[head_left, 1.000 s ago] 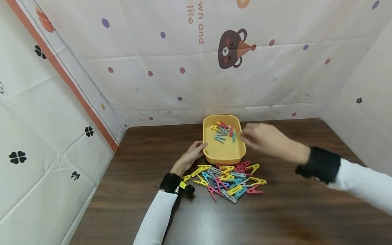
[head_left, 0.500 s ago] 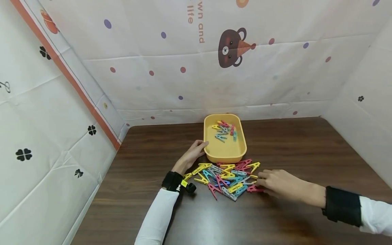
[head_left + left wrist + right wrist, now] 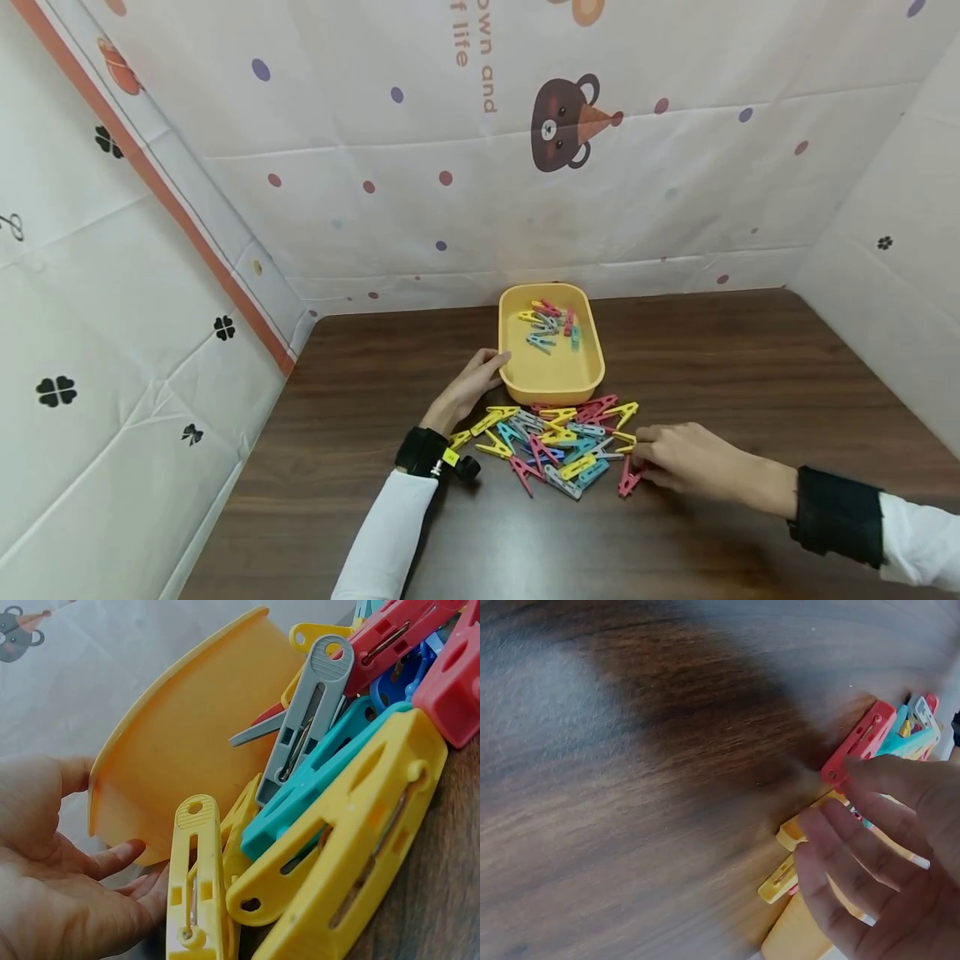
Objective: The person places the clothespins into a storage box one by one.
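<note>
The right hand (image 3: 678, 457) pinches a red peg (image 3: 627, 478) at the pile's (image 3: 558, 437) near right edge on the bench (image 3: 750, 367). The left hand (image 3: 472, 385), fingers relaxed, touches the tray's (image 3: 551, 383) left wall.

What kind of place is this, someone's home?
More likely a small staged work booth: a dark wooden table walled in by printed cloth sheets, with a yellow tray and a pile of coloured clothes pegs.
</note>
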Demonstrator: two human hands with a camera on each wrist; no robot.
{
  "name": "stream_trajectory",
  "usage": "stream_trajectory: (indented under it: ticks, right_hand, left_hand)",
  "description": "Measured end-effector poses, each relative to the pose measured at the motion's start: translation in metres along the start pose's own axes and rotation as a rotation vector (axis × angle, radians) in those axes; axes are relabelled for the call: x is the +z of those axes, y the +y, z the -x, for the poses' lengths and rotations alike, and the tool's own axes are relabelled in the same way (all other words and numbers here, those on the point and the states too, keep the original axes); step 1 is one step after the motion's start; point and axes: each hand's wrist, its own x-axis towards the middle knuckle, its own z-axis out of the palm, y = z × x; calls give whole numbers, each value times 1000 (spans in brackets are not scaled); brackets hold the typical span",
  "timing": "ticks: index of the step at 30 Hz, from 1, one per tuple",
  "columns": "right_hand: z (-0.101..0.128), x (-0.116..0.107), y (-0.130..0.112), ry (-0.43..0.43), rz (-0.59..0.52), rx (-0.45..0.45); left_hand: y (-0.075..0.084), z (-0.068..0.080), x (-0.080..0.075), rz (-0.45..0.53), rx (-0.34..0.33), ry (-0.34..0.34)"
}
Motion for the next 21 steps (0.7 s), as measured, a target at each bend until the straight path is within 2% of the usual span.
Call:
stream_trajectory:
  ticks: [3, 6, 8, 11, 16, 21]
  right_hand:
    - [0, 3, 2, 54, 4, -44]
    - [-1, 5, 4, 97, 23, -142]
    - [-2, 6, 6, 90, 14, -201]
    - [1, 7, 7, 56, -5, -242]
    - [9, 8, 12, -4, -63, -227]
    - [13, 3, 21, -55, -101, -146]
  left_hand:
    - [0, -1, 0, 3, 6, 1]
    - [0, -1, 0, 8, -4, 0]
    - [-1, -1, 0, 12, -8, 3]
    - [-1, 0, 2, 4, 1, 20]
    - [-2, 1, 6, -21, 8, 30]
    - [-1, -1, 5, -3, 27, 36]
